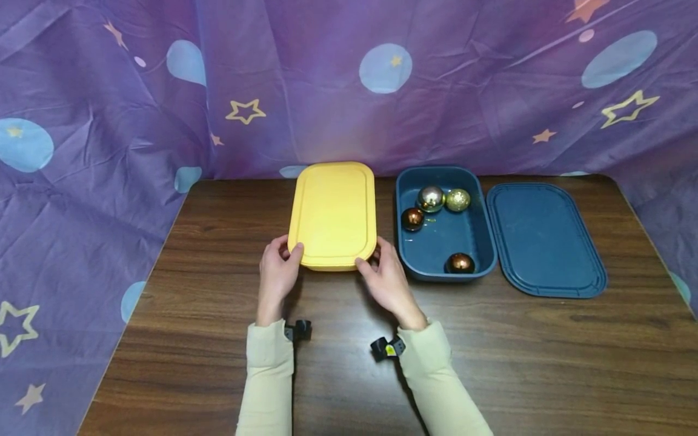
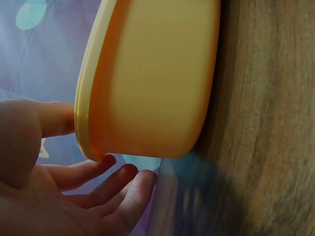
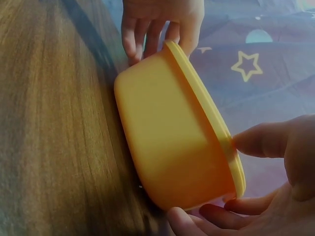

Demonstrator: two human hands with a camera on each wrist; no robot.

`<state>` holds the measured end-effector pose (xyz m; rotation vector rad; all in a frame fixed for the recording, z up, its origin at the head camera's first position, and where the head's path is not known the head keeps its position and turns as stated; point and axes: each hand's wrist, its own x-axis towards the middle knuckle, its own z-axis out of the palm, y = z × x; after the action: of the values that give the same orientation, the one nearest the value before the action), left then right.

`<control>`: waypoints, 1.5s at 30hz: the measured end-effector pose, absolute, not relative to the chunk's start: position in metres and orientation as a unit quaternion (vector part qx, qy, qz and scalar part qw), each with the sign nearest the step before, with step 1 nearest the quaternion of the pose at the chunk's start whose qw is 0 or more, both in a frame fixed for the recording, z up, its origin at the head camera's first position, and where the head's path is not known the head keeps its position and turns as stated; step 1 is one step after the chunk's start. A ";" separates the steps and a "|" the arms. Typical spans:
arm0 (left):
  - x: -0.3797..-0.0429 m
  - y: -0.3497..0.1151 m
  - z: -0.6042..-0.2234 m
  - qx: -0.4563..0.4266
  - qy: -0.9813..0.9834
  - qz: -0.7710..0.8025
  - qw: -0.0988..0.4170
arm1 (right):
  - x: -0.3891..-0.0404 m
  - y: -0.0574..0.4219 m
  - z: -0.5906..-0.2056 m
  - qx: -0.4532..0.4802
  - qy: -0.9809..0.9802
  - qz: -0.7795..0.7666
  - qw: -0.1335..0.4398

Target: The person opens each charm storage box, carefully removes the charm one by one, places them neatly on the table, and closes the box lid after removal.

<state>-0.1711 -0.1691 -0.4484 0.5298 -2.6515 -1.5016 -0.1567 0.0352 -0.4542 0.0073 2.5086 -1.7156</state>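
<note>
A yellow rectangular box (image 2: pixel 157 83) stands on the table with its matching yellow lid (image 1: pixel 334 215) on top. At the lid's near left corner my left hand (image 1: pixel 279 272) pinches the rim, thumb above and index finger beneath. The other fingers of that hand spread beside the box wall. My right hand (image 1: pixel 388 278) grips the near right corner, its thumb on the lid's edge and fingers low along the side in the right wrist view. What the box contains is hidden under the lid.
Right of the yellow box stands an uncovered blue box (image 1: pixel 444 243) holding several shiny ornament balls, among them a silver ball (image 1: pixel 431 198) and a brown ball (image 1: pixel 461 263). A blue lid (image 1: pixel 547 240) lies beside it. Behind the wooden table (image 1: pixel 207 254) hangs a purple curtain (image 1: pixel 327 91).
</note>
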 end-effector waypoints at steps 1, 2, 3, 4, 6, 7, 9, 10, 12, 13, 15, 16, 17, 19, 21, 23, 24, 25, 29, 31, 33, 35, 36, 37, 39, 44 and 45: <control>-0.171 -0.169 -0.449 0.168 -0.858 -0.484 0.029 | -0.157 0.035 -0.454 0.003 0.825 -0.563 0.051; -0.171 -0.169 -0.449 0.163 -0.860 -0.482 0.033 | -0.157 0.035 -0.454 0.003 0.825 -0.563 0.051; -0.171 -0.170 -0.449 0.161 -0.861 -0.481 0.036 | -0.157 0.035 -0.454 0.004 0.825 -0.562 0.052; -0.170 -0.170 -0.449 0.158 -0.862 -0.480 0.037 | -0.157 0.035 -0.454 0.004 0.826 -0.562 0.052; -0.170 -0.170 -0.449 0.156 -0.864 -0.478 0.036 | -0.157 0.035 -0.454 0.003 0.827 -0.560 0.051; -0.170 -0.171 -0.449 0.157 -0.864 -0.477 0.033 | -0.157 0.035 -0.454 0.002 0.828 -0.559 0.049; -0.170 -0.171 -0.449 0.160 -0.864 -0.478 0.025 | -0.158 0.035 -0.454 0.002 0.829 -0.557 0.047; -0.170 -0.171 -0.448 0.161 -0.863 -0.478 0.022 | -0.158 0.035 -0.454 0.000 0.830 -0.556 0.045; -0.170 -0.171 -0.447 0.163 -0.863 -0.478 0.017 | -0.158 0.035 -0.454 0.000 0.831 -0.555 0.042; -0.170 -0.171 -0.447 0.164 -0.862 -0.479 0.016 | -0.158 0.035 -0.453 0.000 0.830 -0.556 0.041; -0.169 -0.171 -0.445 0.164 -0.862 -0.480 0.017 | -0.158 0.035 -0.452 -0.001 0.829 -0.558 0.039; -0.169 -0.171 -0.445 0.164 -0.861 -0.480 0.017 | -0.158 0.035 -0.452 0.000 0.828 -0.559 0.038; -0.169 -0.171 -0.444 0.164 -0.861 -0.480 0.019 | -0.158 0.035 -0.452 0.000 0.828 -0.560 0.036; -0.168 -0.171 -0.443 0.163 -0.861 -0.480 0.022 | -0.158 0.035 -0.451 -0.001 0.825 -0.565 0.031; -0.169 -0.171 -0.442 0.161 -0.861 -0.481 0.027 | -0.158 0.035 -0.451 0.000 0.821 -0.571 0.025; -0.169 -0.171 -0.442 0.159 -0.859 -0.485 0.031 | -0.158 0.036 -0.451 0.000 0.816 -0.578 0.020; -0.169 -0.171 -0.442 0.158 -0.858 -0.487 0.032 | -0.158 0.036 -0.451 0.000 0.813 -0.582 0.018; -0.169 -0.171 -0.442 0.157 -0.856 -0.491 0.033 | -0.158 0.036 -0.451 0.001 0.811 -0.585 0.016; -0.170 -0.171 -0.442 0.161 -0.841 -0.515 0.033 | -0.159 0.037 -0.453 -0.003 0.805 -0.594 0.012; -0.171 -0.170 -0.442 0.161 -0.831 -0.531 0.035 | -0.159 0.038 -0.453 -0.005 0.803 -0.596 0.010; -0.172 -0.170 -0.443 0.160 -0.820 -0.548 0.037 | -0.159 0.039 -0.453 -0.005 0.800 -0.599 0.009; -0.172 -0.170 -0.443 0.160 -0.810 -0.562 0.039 | -0.159 0.039 -0.453 -0.005 0.800 -0.600 0.009; -0.172 -0.170 -0.443 0.161 -0.807 -0.567 0.041 | -0.159 0.040 -0.452 -0.005 0.799 -0.601 0.010; -0.172 -0.170 -0.443 0.162 -0.803 -0.572 0.042 | -0.159 0.040 -0.452 -0.005 0.799 -0.601 0.010; -0.172 -0.169 -0.444 0.164 -0.798 -0.578 0.046 | -0.159 0.040 -0.452 -0.007 0.799 -0.601 0.013; -0.172 -0.168 -0.443 0.169 -0.787 -0.591 0.057 | -0.158 0.041 -0.451 -0.012 0.797 -0.604 0.016; -0.172 -0.168 -0.443 0.170 -0.782 -0.596 0.058 | -0.158 0.041 -0.451 -0.012 0.795 -0.606 0.017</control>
<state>-0.1720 -0.1679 -0.4426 0.5143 -2.3712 -1.8071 -0.1575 0.0410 -0.4505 -0.0363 2.4710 -1.8834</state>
